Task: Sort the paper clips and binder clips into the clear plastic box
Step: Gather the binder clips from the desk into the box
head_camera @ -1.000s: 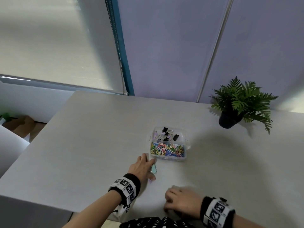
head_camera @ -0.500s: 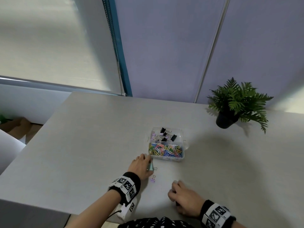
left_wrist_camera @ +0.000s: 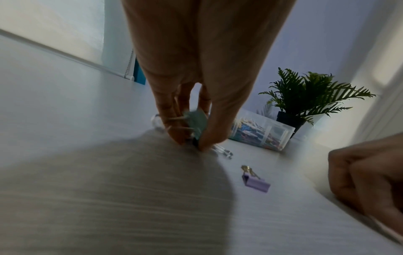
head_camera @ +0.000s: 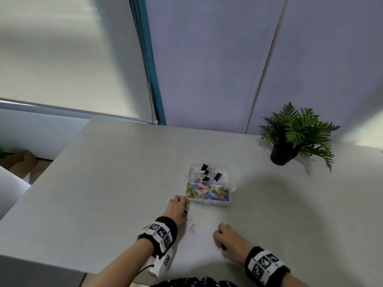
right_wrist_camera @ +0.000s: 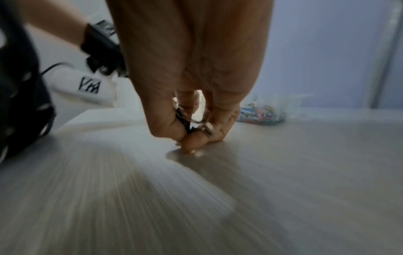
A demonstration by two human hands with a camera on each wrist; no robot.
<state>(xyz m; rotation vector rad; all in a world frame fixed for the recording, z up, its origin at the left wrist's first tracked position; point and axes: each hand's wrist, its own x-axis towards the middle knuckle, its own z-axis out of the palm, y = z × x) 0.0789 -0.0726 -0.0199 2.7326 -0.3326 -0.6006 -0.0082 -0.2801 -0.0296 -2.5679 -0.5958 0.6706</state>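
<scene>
The left hand (head_camera: 176, 210) rests on the pale, finely grained table (head_camera: 103, 183), just beside the near left corner of the clear box (head_camera: 230, 184). In the left wrist view its thumb and fingers (left_wrist_camera: 167, 119) are curled around a mint green clip (left_wrist_camera: 197, 123) with thin wire handles, and the thumb tip presses down on a dark clip (left_wrist_camera: 195, 142) that lies on the table, its silver wire loops sticking out.

The right hand (head_camera: 230, 242) is near the table edge, with its fingers bent. In the right wrist view it pinches a black clip (right_wrist_camera: 185, 120) with wire handles; this picture is blurred.

A small lilac clip (head_camera: 192, 228) with golden handles lies flat on the table between the two hands, touching neither.

The box is rectangular, of thin transparent plastic, with a divider. The near compartment is full of colourful paper clips (head_camera: 207, 192); the far one holds black and lilac binder clips (head_camera: 206, 174).

A plant (head_camera: 294, 129) with feathery leaves in a dark pot stands well apart.
</scene>
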